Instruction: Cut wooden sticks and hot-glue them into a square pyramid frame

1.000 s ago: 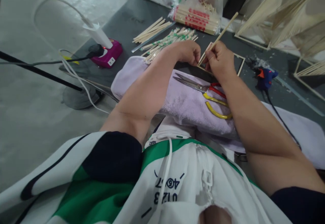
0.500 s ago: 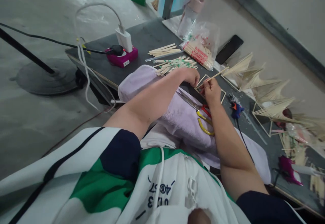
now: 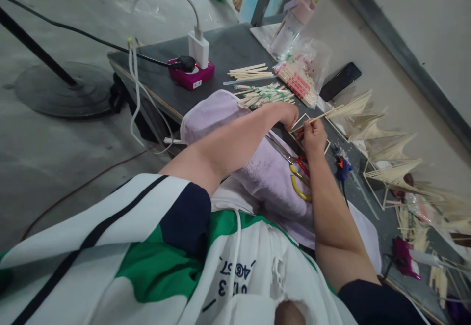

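Observation:
My right hand (image 3: 313,136) is closed in a pinch around a thin wooden stick (image 3: 328,113), which slants up to the right. Beneath that hand lies a small rectangular frame of wooden sticks (image 3: 302,119), partly hidden by my fingers. My left hand (image 3: 289,115) is curled at the frame's left corner, its fingertips closed there and partly out of sight. Scissors (image 3: 281,148) with red and yellow handles rest on the lilac towel (image 3: 257,173) across my lap, beside my right forearm. Just right of the frame lies a blue and orange glue gun (image 3: 343,168).
Loose sticks (image 3: 248,72), wrapped sticks (image 3: 267,94) and a bagged bundle (image 3: 298,82) lie beyond my hands. A phone (image 3: 340,80), a bottle (image 3: 290,25) and a magenta power socket (image 3: 191,74) with cables stand around. Fan-shaped stick models (image 3: 382,133) line the right side.
The camera view has shifted, so the whole bench appears displaced. Both hands stay at the stick frame, and the right hand keeps its hold on the stick.

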Tool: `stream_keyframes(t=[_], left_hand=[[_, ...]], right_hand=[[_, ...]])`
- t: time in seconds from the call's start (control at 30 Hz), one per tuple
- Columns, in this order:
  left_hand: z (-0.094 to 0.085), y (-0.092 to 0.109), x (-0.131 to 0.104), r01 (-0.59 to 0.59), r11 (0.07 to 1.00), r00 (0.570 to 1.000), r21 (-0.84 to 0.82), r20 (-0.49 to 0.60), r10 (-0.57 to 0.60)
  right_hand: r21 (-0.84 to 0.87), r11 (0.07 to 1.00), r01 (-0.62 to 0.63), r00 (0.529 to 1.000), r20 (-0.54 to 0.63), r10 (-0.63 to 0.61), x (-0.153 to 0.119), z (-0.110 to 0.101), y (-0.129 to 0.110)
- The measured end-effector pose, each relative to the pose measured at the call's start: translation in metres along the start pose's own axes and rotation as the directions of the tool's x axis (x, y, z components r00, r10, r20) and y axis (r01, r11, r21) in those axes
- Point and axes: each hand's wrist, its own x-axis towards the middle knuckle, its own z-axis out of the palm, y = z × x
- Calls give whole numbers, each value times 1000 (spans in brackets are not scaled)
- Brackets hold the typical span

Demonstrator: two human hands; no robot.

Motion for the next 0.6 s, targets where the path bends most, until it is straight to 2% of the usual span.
stream_keyframes(t=[0.33,0.6], left_hand=[[1,4,-5,4,1000,999,-16,-37,-5],[-4,4,-9,4,1000,1000,-30,-2,-4]], right_hand=[[-24,999,24,1000,11,-24,2,-1,6],[5,1000,25,999,28,-25,1,-1,5]])
